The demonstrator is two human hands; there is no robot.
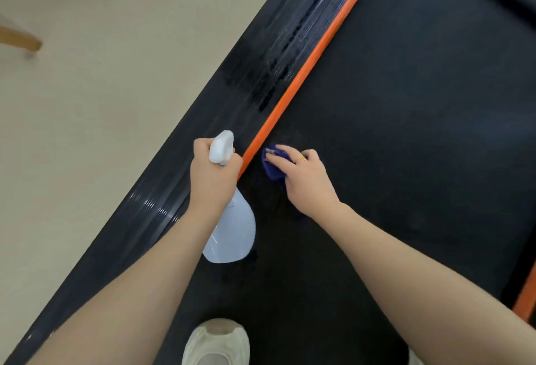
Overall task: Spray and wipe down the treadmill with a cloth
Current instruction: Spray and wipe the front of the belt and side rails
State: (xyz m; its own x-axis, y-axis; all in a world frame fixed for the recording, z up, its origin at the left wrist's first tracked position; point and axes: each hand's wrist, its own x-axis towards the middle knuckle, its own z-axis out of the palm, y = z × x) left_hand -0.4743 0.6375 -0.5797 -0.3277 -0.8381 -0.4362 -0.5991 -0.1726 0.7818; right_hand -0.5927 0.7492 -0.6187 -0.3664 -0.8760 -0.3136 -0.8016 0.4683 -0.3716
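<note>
A pale beige floor (87,103) fills the left of the view, with two wooden chair legs (20,41) near the top left corner. A black treadmill (406,103) runs diagonally from the bottom left to the top right. Its dark belt (391,161) is bordered on the left by an orange strip (313,57), and beyond that strip lies a glossy black side rail (261,74) showing streaks of reflected light. A second bit of orange edging (526,298) shows at the far right.

The left hand (213,176) is curled round the neck of a spray bottle (232,234), gripping it just under the white trigger head (222,147). The bottle's pale blue body hangs down below the wrist, over the belt and close to the orange strip.

The right hand (301,174) presses a dark blue cloth (272,168) against the belt, just beside the orange strip; its fingers lie over the cloth and bend slightly at the tips, and there is a ring on one finger. The two hands are near each other, with the strip between them.

A light-coloured shoe (216,341) stands on the belt at the bottom edge.
</note>
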